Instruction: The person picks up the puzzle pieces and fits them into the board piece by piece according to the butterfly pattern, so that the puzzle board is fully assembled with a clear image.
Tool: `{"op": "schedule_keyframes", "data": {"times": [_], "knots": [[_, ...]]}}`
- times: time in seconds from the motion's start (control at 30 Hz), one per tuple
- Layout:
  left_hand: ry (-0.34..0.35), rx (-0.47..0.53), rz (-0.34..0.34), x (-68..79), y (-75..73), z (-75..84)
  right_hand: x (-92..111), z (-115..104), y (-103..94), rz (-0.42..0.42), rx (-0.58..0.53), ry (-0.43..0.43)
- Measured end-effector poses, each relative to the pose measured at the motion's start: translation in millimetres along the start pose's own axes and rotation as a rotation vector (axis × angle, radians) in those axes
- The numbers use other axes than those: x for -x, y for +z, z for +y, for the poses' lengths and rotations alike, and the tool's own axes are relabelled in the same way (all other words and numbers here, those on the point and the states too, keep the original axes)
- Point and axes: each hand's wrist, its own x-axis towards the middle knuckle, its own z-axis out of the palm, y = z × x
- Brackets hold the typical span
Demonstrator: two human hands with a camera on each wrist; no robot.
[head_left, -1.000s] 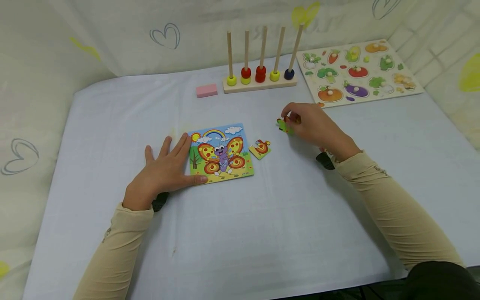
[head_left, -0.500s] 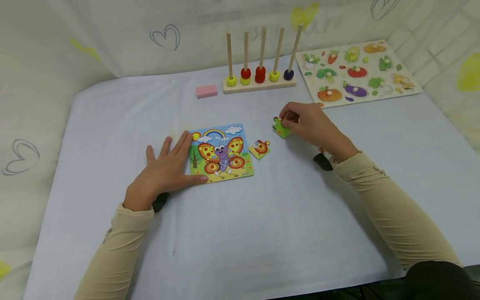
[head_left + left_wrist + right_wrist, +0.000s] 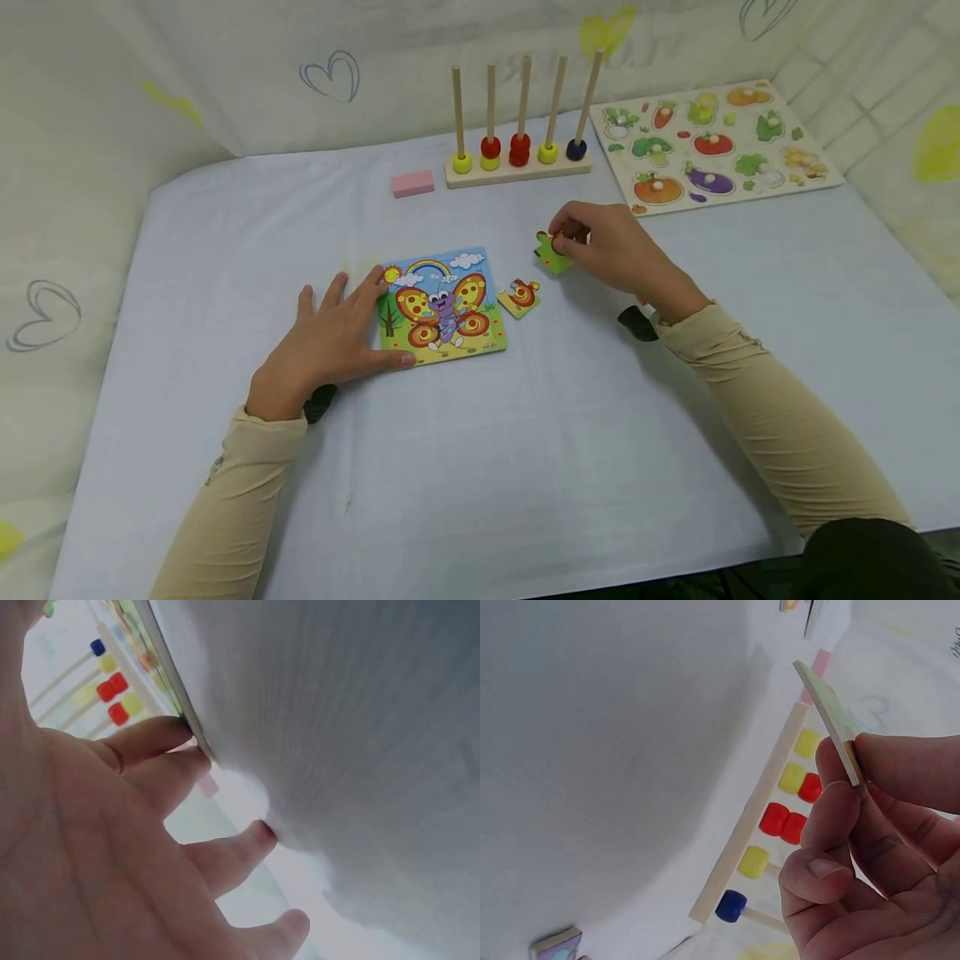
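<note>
A square butterfly picture puzzle board lies on the white cloth. My left hand rests along its left side, fingers spread, the thumb on the lower left corner. In the left wrist view two fingertips touch the board's edge. My right hand pinches a green jigsaw piece between thumb and fingers, off to the right of the board. Seen edge-on in the right wrist view, that jigsaw piece is held above the cloth. A second, yellow-and-red jigsaw piece lies close to the board's right edge.
Behind stands a wooden peg stand with coloured beads. A pink block lies left of it. The vegetable puzzle board lies at the back right. Another piece with purple on it shows in the right wrist view.
My right hand has moved a little to the left with the green jigsaw piece, and more of the piece now shows. The left hand has barely shifted.
</note>
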Motion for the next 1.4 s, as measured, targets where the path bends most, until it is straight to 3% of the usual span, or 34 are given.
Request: {"op": "schedule_keyframes", "data": {"times": [0.83, 1.4], "knots": [[0.031, 0.094, -0.142, 0.8, -13.5, -16.6, -12, -19, 10.4, -0.019, -0.080, -0.038], [0.025, 0.088, -0.153, 2.1, -14.7, -14.7, -16, -38, 33.6, -0.121, -0.132, -0.060]]}}
